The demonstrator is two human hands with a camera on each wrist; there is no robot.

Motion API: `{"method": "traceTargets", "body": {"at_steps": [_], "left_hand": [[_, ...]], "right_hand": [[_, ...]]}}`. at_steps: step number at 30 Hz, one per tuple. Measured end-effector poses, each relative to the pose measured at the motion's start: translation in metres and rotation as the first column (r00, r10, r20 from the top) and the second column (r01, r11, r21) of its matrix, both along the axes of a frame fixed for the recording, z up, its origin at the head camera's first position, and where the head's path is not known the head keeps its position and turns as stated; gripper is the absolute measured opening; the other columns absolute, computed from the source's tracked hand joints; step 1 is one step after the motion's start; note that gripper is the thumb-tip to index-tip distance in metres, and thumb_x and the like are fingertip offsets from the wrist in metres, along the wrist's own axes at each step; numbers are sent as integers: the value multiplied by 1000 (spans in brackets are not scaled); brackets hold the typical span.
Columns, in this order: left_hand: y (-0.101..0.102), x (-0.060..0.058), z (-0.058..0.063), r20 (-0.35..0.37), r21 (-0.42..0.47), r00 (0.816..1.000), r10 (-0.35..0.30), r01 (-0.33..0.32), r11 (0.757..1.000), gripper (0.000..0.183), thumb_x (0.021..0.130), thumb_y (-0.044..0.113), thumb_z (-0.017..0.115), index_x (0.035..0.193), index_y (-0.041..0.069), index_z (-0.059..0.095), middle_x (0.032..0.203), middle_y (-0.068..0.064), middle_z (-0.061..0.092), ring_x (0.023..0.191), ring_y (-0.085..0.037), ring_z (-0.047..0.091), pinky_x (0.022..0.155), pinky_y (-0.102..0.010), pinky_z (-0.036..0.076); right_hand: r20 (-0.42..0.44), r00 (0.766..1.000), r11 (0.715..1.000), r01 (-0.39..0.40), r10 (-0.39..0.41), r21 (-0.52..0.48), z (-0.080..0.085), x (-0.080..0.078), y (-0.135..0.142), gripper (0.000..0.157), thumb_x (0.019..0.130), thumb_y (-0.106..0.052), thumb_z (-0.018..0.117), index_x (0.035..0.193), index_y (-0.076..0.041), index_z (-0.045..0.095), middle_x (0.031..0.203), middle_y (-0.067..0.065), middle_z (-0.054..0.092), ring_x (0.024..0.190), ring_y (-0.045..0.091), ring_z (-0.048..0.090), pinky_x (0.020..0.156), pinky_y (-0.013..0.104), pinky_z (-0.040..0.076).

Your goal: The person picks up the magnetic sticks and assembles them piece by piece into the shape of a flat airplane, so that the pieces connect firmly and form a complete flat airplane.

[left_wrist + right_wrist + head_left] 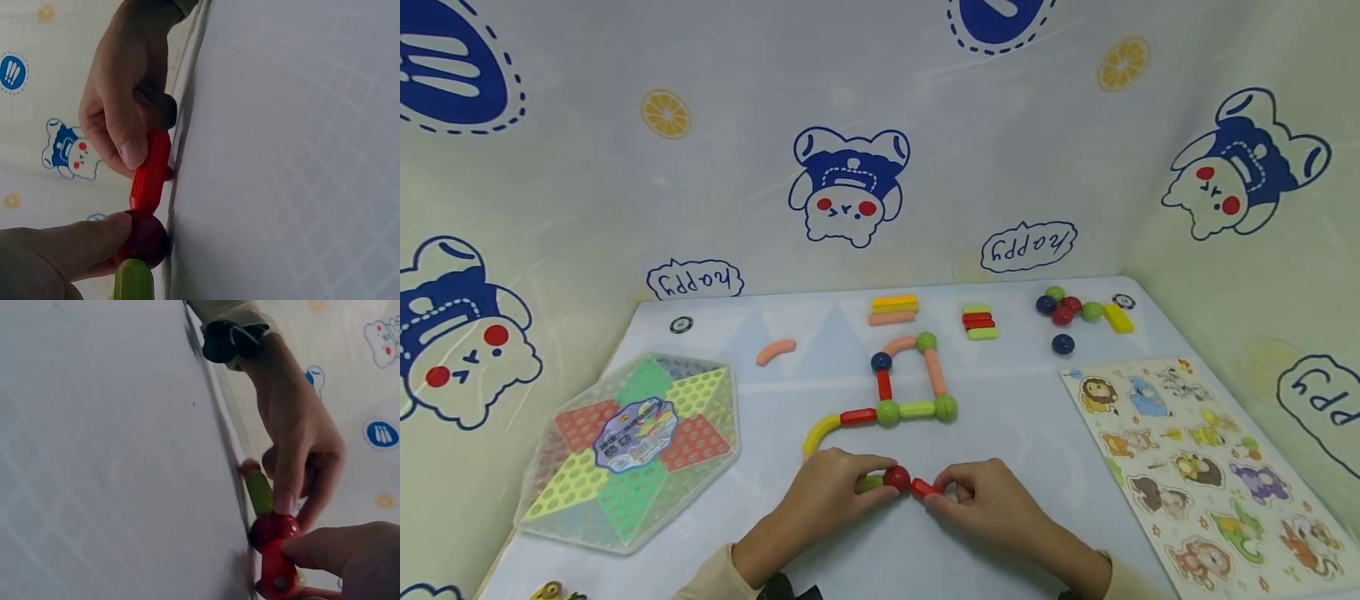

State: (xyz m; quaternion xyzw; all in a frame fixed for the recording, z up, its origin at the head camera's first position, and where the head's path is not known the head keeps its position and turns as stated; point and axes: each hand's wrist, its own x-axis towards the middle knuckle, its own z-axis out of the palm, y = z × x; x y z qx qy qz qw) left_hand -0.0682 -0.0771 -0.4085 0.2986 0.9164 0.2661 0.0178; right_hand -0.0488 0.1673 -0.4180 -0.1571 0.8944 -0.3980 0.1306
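Note:
My left hand pinches a dark red ball between thumb and index finger. A yellow-green rod sits against the ball on its left side. Opposite it, my right hand pinches a short red rod, whose end points at the ball, right at its surface in the left wrist view. Just beyond the hands lies a figure of joined rods and balls: a curved yellow rod, a red rod, and a four-sided loop with a green ball and a navy ball among its corners.
A clear hexagonal box with a colourful pattern stands at left. An animal sticker sheet lies at right. Along the back are stacked rods, more short rods, a curved pink rod, loose balls and a yellow block.

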Motion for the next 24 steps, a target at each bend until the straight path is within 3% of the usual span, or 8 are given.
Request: {"method": "traceTargets", "body": {"at_steps": [5, 13, 17, 20, 22, 24], "left_hand": [[0, 2, 1, 39, 22, 999, -2, 1, 1000, 31, 82, 41, 70, 109, 26, 71, 48, 17, 38, 45, -1, 35, 46, -19, 30], [-1, 0, -1, 36, 29, 999, -1, 0, 1000, 31, 83, 42, 69, 109, 26, 71, 46, 16, 33, 43, -2, 33, 45, -19, 26], [-1, -2, -1, 37, 29, 999, 5, -6, 1000, 30, 83, 42, 69, 109, 28, 70, 46, 15, 31, 42, -2, 33, 44, -20, 26], [-2, -2, 0, 45, 32, 999, 7, -9, 999, 31, 83, 42, 69, 110, 27, 70, 46, 15, 32, 42, -3, 33, 44, -20, 26], [-2, -3, 0, 50, 33, 999, 7, -9, 999, 32, 83, 42, 69, 111, 27, 70, 46, 15, 32, 42, -3, 33, 44, -20, 27], [-2, -3, -1, 54, 34, 999, 4, -6, 999, 32, 83, 42, 69, 111, 27, 70, 45, 15, 32, 42, -3, 33, 44, -20, 27]], "right_hand": [[-3, 1000, 1000, 20, -20, -9, -2, 10, -8, 21, 82, -49, 66, 82, -28, 69, 46, -10, 37, 42, 3, 33, 40, 20, 23], [-11, 993, 986, -121, 120, -116, -3, 26, -20, 21, 80, -48, 69, 88, -29, 69, 47, -15, 34, 40, 0, 30, 38, 21, 22], [-111, 985, 986, -140, 130, -86, -6, 31, -25, 21, 79, -46, 70, 93, -30, 66, 49, -17, 34, 41, -1, 33, 40, 19, 24], [-274, 950, 988, -153, 150, 9, -10, 34, -28, 26, 80, -49, 69, 98, -32, 62, 51, -21, 32, 42, -5, 31, 40, 16, 25], [-384, 905, 983, -171, 182, 62, -13, 36, -29, 29, 80, -48, 69, 101, -31, 59, 52, -23, 31, 43, -9, 29, 40, 13, 25], [-492, 846, 978, -182, 206, 98, -17, 36, -30, 30, 81, -45, 70, 103, -28, 59, 53, -24, 32, 44, -11, 28, 42, 9, 24]]}}
